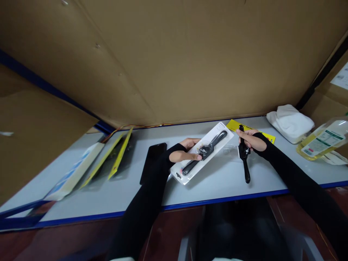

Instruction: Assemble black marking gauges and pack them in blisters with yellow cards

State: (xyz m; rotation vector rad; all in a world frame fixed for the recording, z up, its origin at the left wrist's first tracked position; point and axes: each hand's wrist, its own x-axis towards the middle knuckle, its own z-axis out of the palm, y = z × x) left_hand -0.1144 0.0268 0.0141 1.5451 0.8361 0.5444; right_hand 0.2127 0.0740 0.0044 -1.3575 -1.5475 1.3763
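My left hand [186,152] is closed on a white-backed blister pack [208,148], its thumb pressed across the clear front. Inside the pack lies a black spokeshave [219,137], seen through the plastic. A second, unpacked black spokeshave [246,167] is gripped in my right hand [249,139], held above the table with one handle pointing towards me. Behind that hand a yellow card [233,125] lies on the table, partly covered. Some clear plastic shows between the two hands; its shape is hard to make out.
Left of my arm lies a black phone [153,159]. Two yellow-edged packs [121,154] and a white box [78,170] sit further left. At the right are a white cloth [290,122] and a bottle of yellow liquid [322,141]. A cardboard wall [190,65] stands behind the table.
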